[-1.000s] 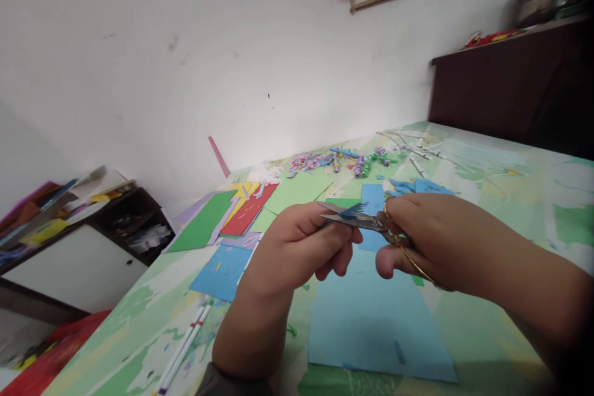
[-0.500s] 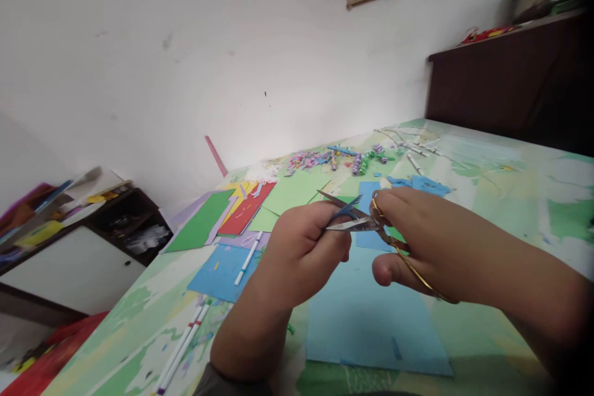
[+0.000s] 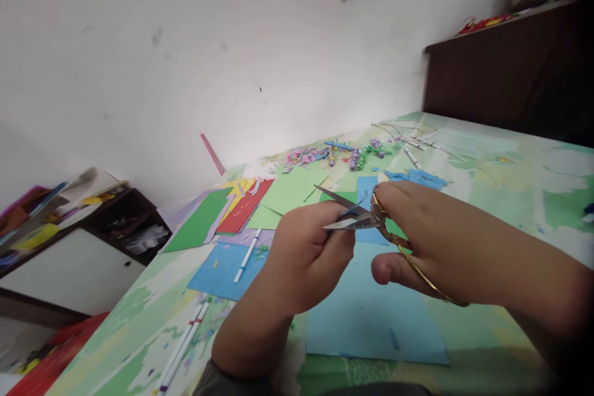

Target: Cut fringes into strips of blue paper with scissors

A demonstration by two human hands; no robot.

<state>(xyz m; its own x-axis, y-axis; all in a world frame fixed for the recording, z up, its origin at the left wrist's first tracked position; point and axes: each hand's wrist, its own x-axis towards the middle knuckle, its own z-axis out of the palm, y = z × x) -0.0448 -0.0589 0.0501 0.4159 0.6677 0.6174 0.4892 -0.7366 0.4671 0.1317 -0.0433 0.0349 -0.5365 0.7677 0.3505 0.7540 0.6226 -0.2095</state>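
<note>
Gold-handled scissors point(image 3: 366, 218) are in my right hand point(image 3: 427, 241), its fingers through the loops and the blades spread apart. My left hand point(image 3: 313, 253) is closed, pinching a small blue paper piece point(image 3: 353, 210) that sits between the scissor blades. Most of that piece is hidden by my fingers and the blades. Below both hands a light blue paper sheet point(image 3: 371, 315) lies on the table, with a small darker blue scrap on it.
A green patterned cloth covers the table point(image 3: 487, 198). Green point(image 3: 199, 219) and red sheets point(image 3: 245, 205), a blue sheet point(image 3: 223, 269), white markers point(image 3: 183, 346) and paper scraps point(image 3: 304, 158) lie around. A dark cabinet point(image 3: 501, 68) stands at the right and a low shelf point(image 3: 74, 266) at the left.
The scissors have moved slightly along the blue piece, and less of its tip shows above the blades. My left hand has shifted slightly right. The view has tilted slightly.
</note>
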